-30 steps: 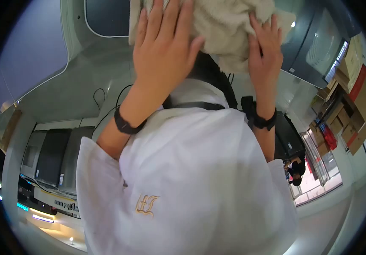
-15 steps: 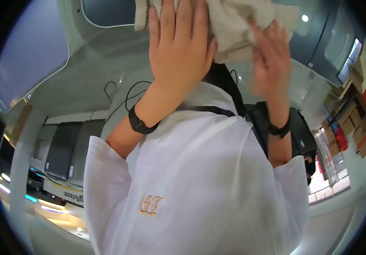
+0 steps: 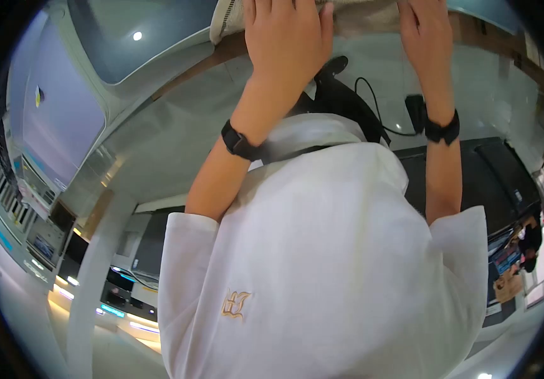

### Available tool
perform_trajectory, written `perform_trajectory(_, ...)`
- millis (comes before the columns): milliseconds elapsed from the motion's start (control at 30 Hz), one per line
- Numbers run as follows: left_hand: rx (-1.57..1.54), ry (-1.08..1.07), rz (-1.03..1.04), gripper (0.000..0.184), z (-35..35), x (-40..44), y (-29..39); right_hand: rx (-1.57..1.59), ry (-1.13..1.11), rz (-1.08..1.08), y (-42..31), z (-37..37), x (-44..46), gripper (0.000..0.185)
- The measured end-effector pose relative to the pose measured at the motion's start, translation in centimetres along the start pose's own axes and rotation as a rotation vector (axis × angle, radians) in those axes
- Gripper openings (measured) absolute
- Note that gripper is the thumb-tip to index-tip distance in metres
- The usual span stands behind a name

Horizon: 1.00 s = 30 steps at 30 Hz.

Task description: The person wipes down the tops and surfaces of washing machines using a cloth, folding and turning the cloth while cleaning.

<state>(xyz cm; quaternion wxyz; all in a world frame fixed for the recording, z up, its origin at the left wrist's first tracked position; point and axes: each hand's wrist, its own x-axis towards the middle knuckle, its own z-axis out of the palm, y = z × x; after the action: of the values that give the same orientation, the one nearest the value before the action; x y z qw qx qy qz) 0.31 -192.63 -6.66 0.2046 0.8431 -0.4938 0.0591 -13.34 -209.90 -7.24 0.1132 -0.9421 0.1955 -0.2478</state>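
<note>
Beige cloth point(image 3: 366, 18) lies at the top centre of the frame, partly cut off by the upper edge; its stitched hem shows at the left end. The left hand point(image 3: 287, 47) is back-upward over the left part of the cloth, with the thumb spread away from the fingers. The right hand point(image 3: 428, 38) is at the right end of the cloth, its thumb side overlapping the fabric. Fingertips on both sides run out of the frame. State of the grip: cannot be determined for either hand; whether the fingers pinch the cloth or only press on it is not shown.

A dark glossy panel point(image 3: 133, 54) with a pale rim occupies the upper left, near the hem. A brown edge strip point(image 3: 189, 72) runs from beside it towards the cloth. What directly supports the cloth is hidden. A white shirt point(image 3: 329, 259) fills the lower centre; a black watch point(image 3: 240, 141) is on the left wrist and a black band point(image 3: 441, 130) on the right.

Step in hand, as judged: two-handed handling of the cloth, both arms extended. The next move would call for even contact from both hands and attention to the hem, which projects past the left hand.
</note>
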Motion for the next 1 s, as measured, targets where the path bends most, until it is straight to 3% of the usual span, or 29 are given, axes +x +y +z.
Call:
perform_trajectory(100, -0.02, -0.002, 0.045, 0.062, 2.0, 0.9, 3.1, 0.15, 0.064, 0.102, 4.8, 2.0, -1.7, 0.032)
perform_trajectory(167, -0.011, -0.003, 0.088, 0.06, 3.5, 1.9, 4.8, -0.031, 0.128, -0.058, 3.4, 0.7, -1.7, 0.028)
perform_trajectory(233, 0.001, -0.011, 0.14, 0.058, 5.2, 2.0, 6.4, 0.174, 0.108, 0.036, 3.9, 0.7, -3.5, 0.025)
perform_trajectory(333, -0.027, -0.027, 0.185, 0.055, 6.7, 2.3, 10.2, 0.111, 0.298, 0.031, 6.2, -1.7, -5.9, 0.024)
perform_trajectory(433, -0.126, -0.02, 0.259, 0.056, 8.5, 2.9, 14.0, 0.42, 0.455, 0.336, 8.3, -2.5, -8.4, 0.023)
perform_trajectory(633, -0.278, -0.196, 0.324, 0.062, 9.0, 1.5, 17.4, 0.616, 0.236, 0.618, 9.5, -5.0, -13.5, 0.041)
perform_trajectory(733, -0.246, -0.279, 0.4, 0.062, 8.4, 1.9, 19.7, 0.469, 0.382, 0.639, 10.8, -4.7, -15.0, 0.039)
perform_trajectory(800, -0.263, -0.345, 0.431, 0.063, 8.5, 2.6, 22.0, 0.473, 0.35, 0.708, 12.0, -6.7, -16.0, 0.041)
perform_trajectory(867, -0.297, -0.423, 0.581, 0.064, 10.0, 4.0, 23.7, 0.449, 0.446, 0.734, 13.6, -7.0, -16.7, 0.042)
perform_trajectory(967, -0.375, -0.547, 0.716, 0.063, 12.9, 6.9, 28.4, 0.465, 0.413, 0.953, 16.0, -10.1, -18.3, 0.043)
perform_trajectory(1000, -0.405, -0.595, 0.731, 0.062, 13.3, 7.9, 30.1, 0.292, 0.502, 0.93, 16.6, -10.6, -19.0, 0.043)
